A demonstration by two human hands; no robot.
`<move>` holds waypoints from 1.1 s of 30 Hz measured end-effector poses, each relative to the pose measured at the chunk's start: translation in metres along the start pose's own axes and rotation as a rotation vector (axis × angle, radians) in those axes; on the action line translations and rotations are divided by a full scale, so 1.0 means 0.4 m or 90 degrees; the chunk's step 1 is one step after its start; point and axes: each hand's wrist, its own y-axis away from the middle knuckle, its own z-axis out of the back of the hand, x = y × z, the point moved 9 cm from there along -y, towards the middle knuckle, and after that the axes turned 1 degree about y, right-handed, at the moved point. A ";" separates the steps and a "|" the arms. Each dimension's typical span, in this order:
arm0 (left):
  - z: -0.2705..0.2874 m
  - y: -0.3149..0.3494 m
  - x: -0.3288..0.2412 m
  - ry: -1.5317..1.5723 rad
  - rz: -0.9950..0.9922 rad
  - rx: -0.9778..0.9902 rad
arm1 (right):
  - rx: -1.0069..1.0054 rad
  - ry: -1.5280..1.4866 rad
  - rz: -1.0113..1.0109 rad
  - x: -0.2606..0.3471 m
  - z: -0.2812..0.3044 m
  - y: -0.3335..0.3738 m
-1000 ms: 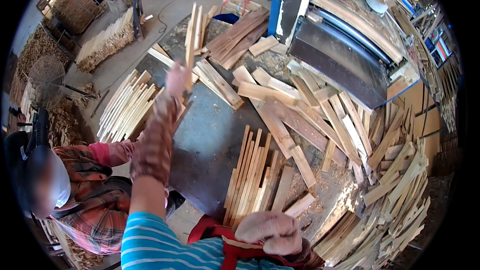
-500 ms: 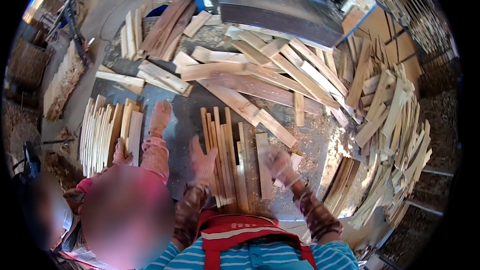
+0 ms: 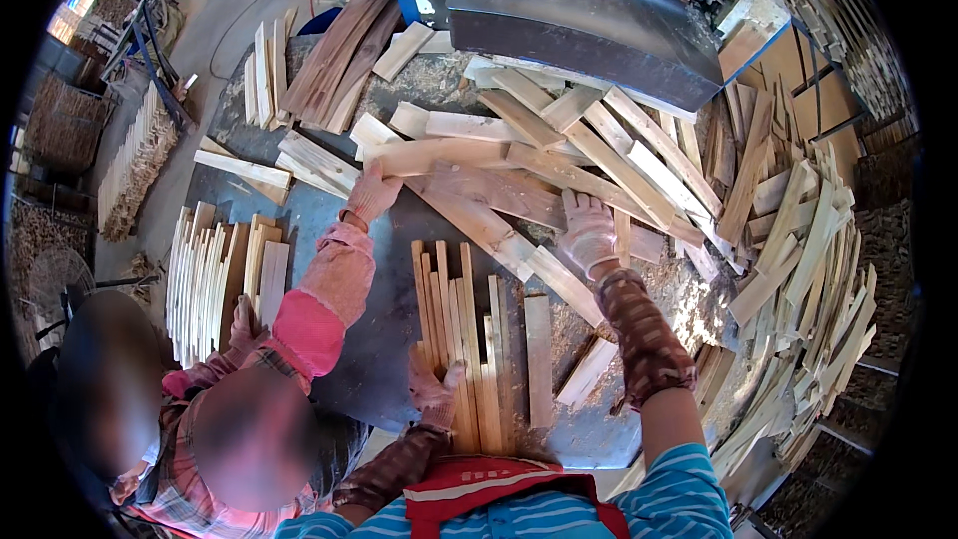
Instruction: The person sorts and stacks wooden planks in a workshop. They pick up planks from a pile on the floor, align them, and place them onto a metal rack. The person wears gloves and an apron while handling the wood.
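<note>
My gloved right hand (image 3: pixel 589 232) reaches over the pile of loose boards, its fingers stretched out on a brown plank (image 3: pixel 504 192). Close to my body, my gloved left hand (image 3: pixel 433 387) is by the left side of a row of upright-lying wooden slats (image 3: pixel 461 319). Its thumb stands apart from the fingers, and it appears to rest against the slats. To the right of that row lies a single short board (image 3: pixel 538 359), with a paler piece (image 3: pixel 587 371) beside it, both touched by neither hand.
At my left a co-worker's gloved hand (image 3: pixel 373 194) touches the end of a long board (image 3: pixel 439 157). Another slat row (image 3: pixel 205 284) lies before the co-worker. A dark machine (image 3: pixel 584 25) stands beyond the table; a large heap of thin offcuts (image 3: pixel 813 269) lies at right.
My right hand has moved away from the single board, out to the pile. My left hand has drawn nearer to my body. The co-worker's arm has reached farther right, to a board.
</note>
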 end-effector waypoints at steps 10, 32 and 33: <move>0.064 -0.025 -0.104 0.020 0.013 0.063 | 0.147 -0.827 -0.074 0.002 0.013 0.229; 0.204 0.244 -0.422 0.840 0.288 0.756 | 0.172 -1.502 -0.038 0.276 0.009 0.384; 0.189 0.225 -0.397 0.796 0.279 0.721 | 0.257 -1.530 0.018 0.224 -0.079 0.390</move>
